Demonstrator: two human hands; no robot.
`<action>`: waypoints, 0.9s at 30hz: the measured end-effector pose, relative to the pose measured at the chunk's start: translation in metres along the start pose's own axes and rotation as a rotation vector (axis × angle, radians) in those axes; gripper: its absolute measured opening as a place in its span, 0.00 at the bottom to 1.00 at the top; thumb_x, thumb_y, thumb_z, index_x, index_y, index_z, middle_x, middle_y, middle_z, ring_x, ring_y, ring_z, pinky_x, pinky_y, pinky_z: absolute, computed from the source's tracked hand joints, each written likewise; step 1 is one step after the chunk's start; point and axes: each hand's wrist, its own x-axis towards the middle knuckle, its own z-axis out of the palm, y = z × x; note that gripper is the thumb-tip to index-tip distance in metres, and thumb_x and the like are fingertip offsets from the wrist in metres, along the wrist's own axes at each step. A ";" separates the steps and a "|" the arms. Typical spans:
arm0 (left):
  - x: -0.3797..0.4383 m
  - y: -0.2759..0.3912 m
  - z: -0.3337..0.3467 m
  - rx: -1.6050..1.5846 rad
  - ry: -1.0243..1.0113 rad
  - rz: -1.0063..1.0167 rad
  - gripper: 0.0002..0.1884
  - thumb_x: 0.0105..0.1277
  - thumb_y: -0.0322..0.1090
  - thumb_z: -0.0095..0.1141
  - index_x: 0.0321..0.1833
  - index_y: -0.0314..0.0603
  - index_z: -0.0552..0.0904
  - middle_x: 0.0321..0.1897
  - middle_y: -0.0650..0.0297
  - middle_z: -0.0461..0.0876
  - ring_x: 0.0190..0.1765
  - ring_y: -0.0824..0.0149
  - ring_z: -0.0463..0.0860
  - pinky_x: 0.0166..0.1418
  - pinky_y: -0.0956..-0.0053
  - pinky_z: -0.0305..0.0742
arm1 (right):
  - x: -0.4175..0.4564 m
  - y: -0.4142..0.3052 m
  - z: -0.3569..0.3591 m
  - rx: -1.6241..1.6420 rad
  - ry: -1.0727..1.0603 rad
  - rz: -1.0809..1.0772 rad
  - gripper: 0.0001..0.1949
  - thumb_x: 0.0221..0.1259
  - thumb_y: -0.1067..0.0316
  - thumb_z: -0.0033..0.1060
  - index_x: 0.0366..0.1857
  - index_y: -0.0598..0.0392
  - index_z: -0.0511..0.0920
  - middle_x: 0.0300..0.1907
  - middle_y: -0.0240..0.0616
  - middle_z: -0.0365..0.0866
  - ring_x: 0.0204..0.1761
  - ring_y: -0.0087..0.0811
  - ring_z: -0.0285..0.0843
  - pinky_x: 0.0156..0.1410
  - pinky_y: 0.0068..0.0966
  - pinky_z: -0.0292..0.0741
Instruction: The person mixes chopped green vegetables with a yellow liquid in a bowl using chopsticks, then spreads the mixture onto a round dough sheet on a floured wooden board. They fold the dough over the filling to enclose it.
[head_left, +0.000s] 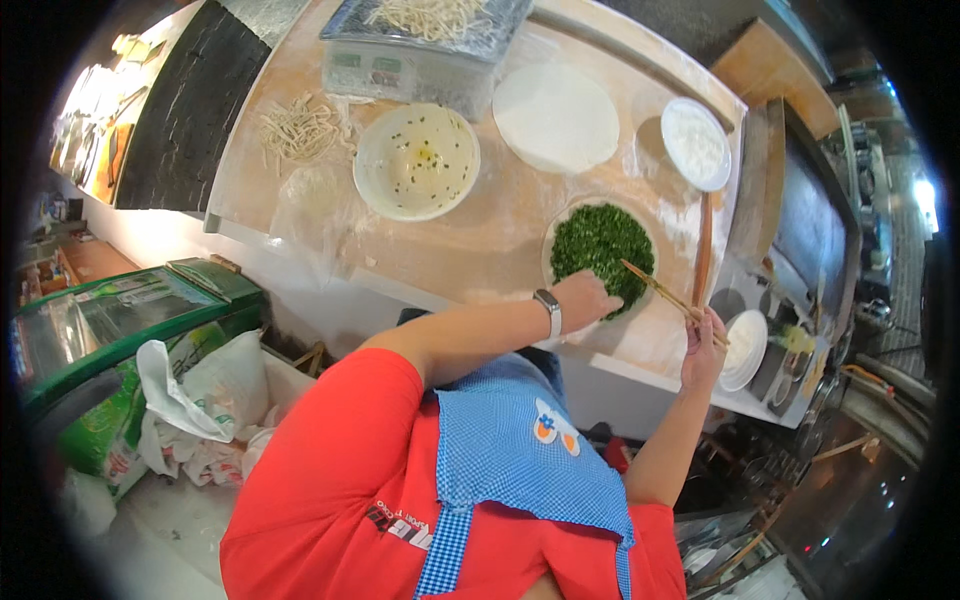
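Finely chopped greens (596, 236) lie heaped on a round, pale dough sheet (547, 244), whose rim shows around them. My left hand (589, 301), with a watch on its wrist, rests at the near edge of the heap. Its fingertips are bent down there, and whether they pinch anything is hidden. A pair of wooden chopsticks (664, 292) is held in my right hand (703, 345), the tips touching the greens from the right. Farther off lies a second round dough sheet (555, 116), bare and flat.
On the floured wooden table (450, 259) stand a white bowl (450, 180) with green-flecked residue, a bowl of white powder (694, 146) and a lidded plastic box (409, 75) with noodles on top. A rolling pin (703, 247) lies right. Loose noodles (296, 131) and a plastic bag (307, 206) lie left.
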 end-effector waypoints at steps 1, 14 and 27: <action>-0.002 -0.001 0.001 -0.011 0.094 0.039 0.17 0.62 0.31 0.50 0.54 0.51 0.81 0.33 0.67 0.78 0.43 0.65 0.78 0.53 0.67 0.70 | -0.001 -0.007 0.016 0.044 -0.022 -0.013 0.15 0.70 0.68 0.59 0.56 0.64 0.74 0.49 0.39 0.80 0.50 0.29 0.80 0.57 0.24 0.80; -0.020 -0.024 0.026 -0.683 0.280 -0.261 0.17 0.73 0.41 0.49 0.61 0.46 0.78 0.58 0.56 0.71 0.64 0.61 0.68 0.73 0.66 0.60 | -0.020 0.030 0.320 0.282 -0.638 0.355 0.19 0.71 0.67 0.56 0.58 0.70 0.72 0.57 0.46 0.76 0.57 0.36 0.77 0.65 0.28 0.77; 0.040 -0.077 -0.031 -0.302 0.806 -0.579 0.09 0.65 0.26 0.47 0.45 0.40 0.77 0.38 0.49 0.81 0.46 0.47 0.81 0.51 0.56 0.75 | 0.133 0.052 0.042 -1.141 0.248 -0.503 0.29 0.60 0.62 0.63 0.66 0.57 0.67 0.64 0.61 0.67 0.67 0.56 0.64 0.69 0.41 0.68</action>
